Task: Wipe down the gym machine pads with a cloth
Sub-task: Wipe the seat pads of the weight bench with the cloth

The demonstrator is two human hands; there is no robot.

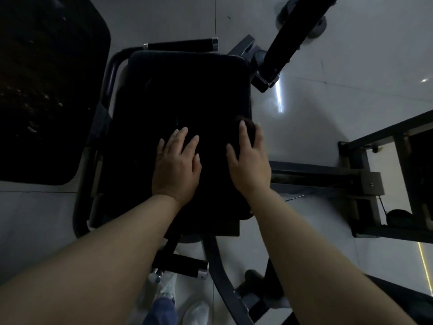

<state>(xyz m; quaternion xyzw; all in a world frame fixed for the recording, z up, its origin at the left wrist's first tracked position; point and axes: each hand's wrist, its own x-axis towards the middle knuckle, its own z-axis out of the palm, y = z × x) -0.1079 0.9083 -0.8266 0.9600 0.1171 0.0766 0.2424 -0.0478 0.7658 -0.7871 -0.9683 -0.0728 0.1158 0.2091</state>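
Observation:
A black seat pad (pixel 182 95) of the gym machine fills the middle of the view. My left hand (pixel 177 166) lies flat on its near half, fingers spread and straight. At the pad's right edge my right hand (pixel 249 160) holds a small dark cloth (pixel 248 130) against the pad. The cloth bunches up between my fingers and is hard to tell from the dark pad. Most of it is hidden under the hand.
Black foam roller handles sit at the pad's far end (pixel 180 44) and near end (pixel 182 266). A second large dark pad (pixel 46 90) is at the left. A black machine arm (pixel 293 34) and a metal frame (pixel 375 184) stand at the right on a pale tiled floor.

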